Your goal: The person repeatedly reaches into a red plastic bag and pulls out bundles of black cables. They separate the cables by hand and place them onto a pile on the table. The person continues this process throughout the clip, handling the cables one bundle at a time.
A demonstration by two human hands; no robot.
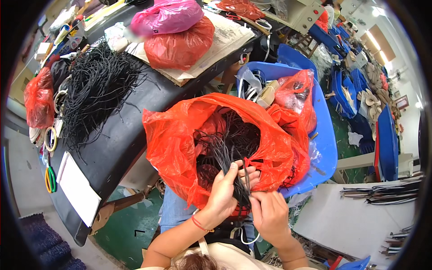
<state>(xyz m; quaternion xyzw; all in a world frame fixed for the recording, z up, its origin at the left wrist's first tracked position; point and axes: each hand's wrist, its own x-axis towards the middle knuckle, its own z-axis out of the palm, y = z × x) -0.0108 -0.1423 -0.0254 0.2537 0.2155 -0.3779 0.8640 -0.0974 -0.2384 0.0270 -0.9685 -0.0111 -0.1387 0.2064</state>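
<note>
A bundle of thin black cords (221, 150) runs up out of my left hand (226, 189), whose fingers are closed round it. My right hand (271, 213) sits just to the right with curled fingers, its thumb and forefinger pinching strands near the bundle's lower end. Exactly how many strands it grips is hidden. Both hands are over the near rim of a wide-mouthed red plastic bag (173, 146), in front of my body. Inside the bag lies a tangle of more black cords (240, 135).
A blue bin (326, 148) stands right behind the bag, holding another red bag (297, 96). On the black table (130, 119) to the left lie a heap of black cords (96, 85), a white pad (78, 186) and green-and-orange-handled scissors (50, 180). Cord bundles (382, 192) rest at the right.
</note>
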